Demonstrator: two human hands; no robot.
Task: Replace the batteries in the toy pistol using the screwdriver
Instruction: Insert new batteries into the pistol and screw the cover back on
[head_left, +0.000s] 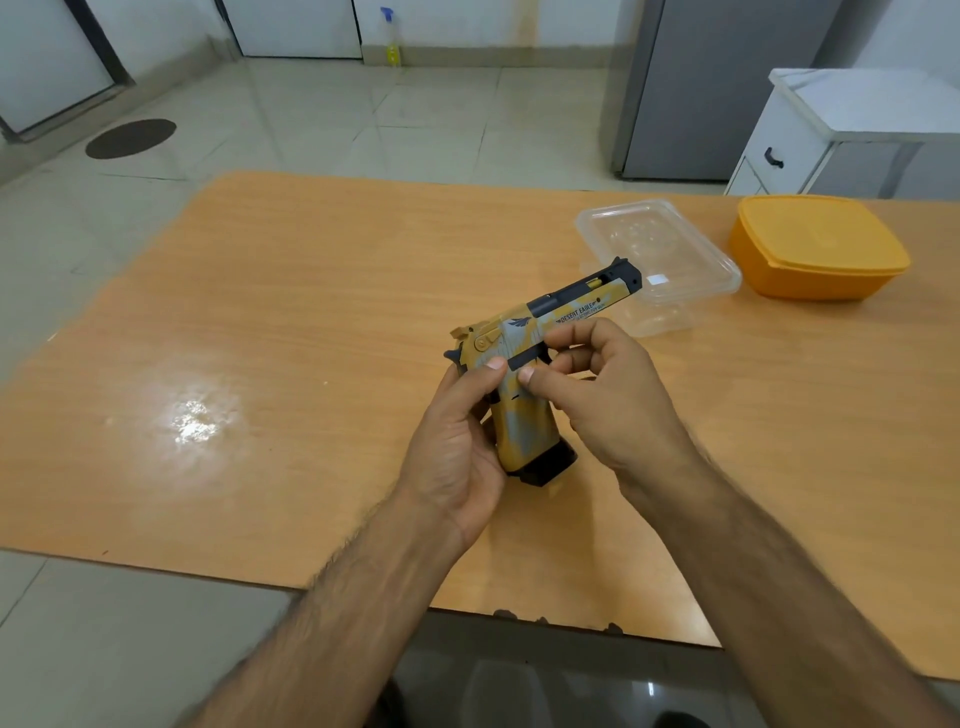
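Mid-frame over table (260, 291): L hand (457, 447) grips toy pistol (540, 332) butt; R hand (597, 384) pinches frame; inspection step; no screwdriver visible; find cover screw next.

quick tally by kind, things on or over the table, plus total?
Toy pistol: 1, held over the table by the left hand and right hand
Clear plastic container: 1
Orange lidded container: 1
Screwdriver: 0 in view
Total: 3

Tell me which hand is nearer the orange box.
Right. The right hand pinches the toy pistol on the side toward the orange box; the left hand grips the handle, farther away.
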